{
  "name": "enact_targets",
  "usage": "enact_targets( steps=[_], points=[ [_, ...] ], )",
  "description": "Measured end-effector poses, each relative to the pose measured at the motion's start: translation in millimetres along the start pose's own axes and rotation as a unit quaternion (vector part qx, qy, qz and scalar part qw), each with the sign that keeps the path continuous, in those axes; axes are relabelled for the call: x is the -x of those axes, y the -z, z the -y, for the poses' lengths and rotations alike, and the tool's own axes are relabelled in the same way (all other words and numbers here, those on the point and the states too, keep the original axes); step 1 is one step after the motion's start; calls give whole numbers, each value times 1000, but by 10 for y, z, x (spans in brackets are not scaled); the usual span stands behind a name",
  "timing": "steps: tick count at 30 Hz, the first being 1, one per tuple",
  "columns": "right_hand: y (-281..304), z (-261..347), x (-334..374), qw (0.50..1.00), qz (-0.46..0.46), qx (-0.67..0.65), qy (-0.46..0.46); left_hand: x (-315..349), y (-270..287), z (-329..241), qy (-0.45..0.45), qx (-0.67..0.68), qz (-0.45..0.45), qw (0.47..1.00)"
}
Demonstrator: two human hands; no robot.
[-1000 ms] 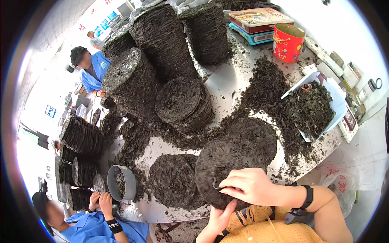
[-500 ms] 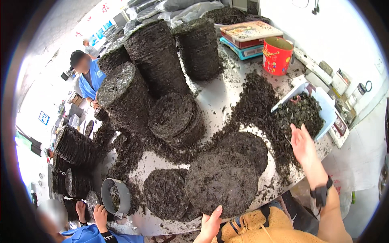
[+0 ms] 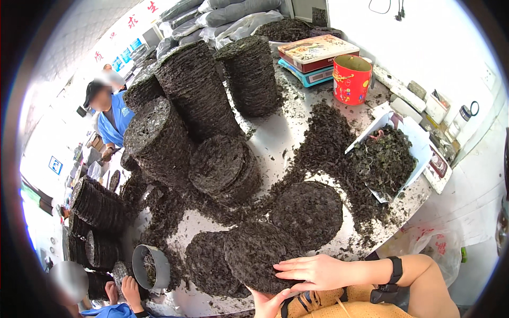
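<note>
A round, flat dark seaweed cake tilts at the table's near edge. My left hand grips its near rim, thumb above and the other fingers mostly hidden beneath. My right hand lies on the cake's right side with fingers stretched out flat. To the left, partly under the held one, rests another seaweed cake. A further cake lies just beyond it to the right.
Tall stacks of seaweed cakes stand behind a short stack. Loose seaweed covers much of the table. At right sit a pale-blue tub of scraps and a red bucket. A grey bucket stands near a co-worker's hands.
My right hand has come from the tub down to the cake and now touches it. The held cake has shifted left and nearer, uncovering more of the cake behind it.
</note>
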State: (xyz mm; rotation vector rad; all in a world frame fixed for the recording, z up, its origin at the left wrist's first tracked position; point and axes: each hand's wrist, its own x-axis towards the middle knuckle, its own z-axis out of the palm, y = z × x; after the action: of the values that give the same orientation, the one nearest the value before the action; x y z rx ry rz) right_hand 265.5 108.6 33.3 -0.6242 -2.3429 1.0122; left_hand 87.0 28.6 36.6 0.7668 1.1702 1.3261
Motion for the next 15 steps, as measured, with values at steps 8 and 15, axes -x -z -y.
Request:
enact_targets(
  steps=[8,15],
  points=[
    [82,103,73,993,-26,-72,-94,-37,180,171,20,42,65,997],
    [220,127,50,988,-58,-50,-136,-21,125,128,42,53,58,996]
  ],
)
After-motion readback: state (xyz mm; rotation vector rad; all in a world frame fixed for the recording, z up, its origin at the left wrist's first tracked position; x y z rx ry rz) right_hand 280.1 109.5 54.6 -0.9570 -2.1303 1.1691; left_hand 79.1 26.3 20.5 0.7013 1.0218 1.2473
